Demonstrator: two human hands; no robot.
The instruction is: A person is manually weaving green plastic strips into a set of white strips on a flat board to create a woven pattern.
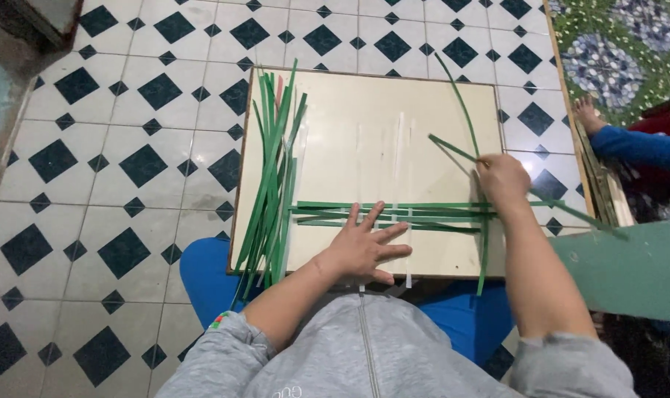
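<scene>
A cream board (pixel 364 110) rests on my lap. Several green strips (pixel 394 214) lie side by side across its near part, with thin white strips (pixel 398 140) running up the board. My left hand (pixel 364 247) lies flat with fingers spread, pressing on these horizontal strips. My right hand (pixel 503 177) pinches a long green strip (pixel 460 103) that rises toward the board's far edge; another green strip (pixel 484 250) crosses the horizontal ones just below that hand.
A loose bundle of green strips (pixel 272 184) lies along the board's left side. The floor has white tiles with dark diamonds (pixel 128 147). Another person's blue-sleeved arm (pixel 637 144) reaches over a patterned mat (pixel 615 51) at right. A green surface (pixel 630 273) sits near right.
</scene>
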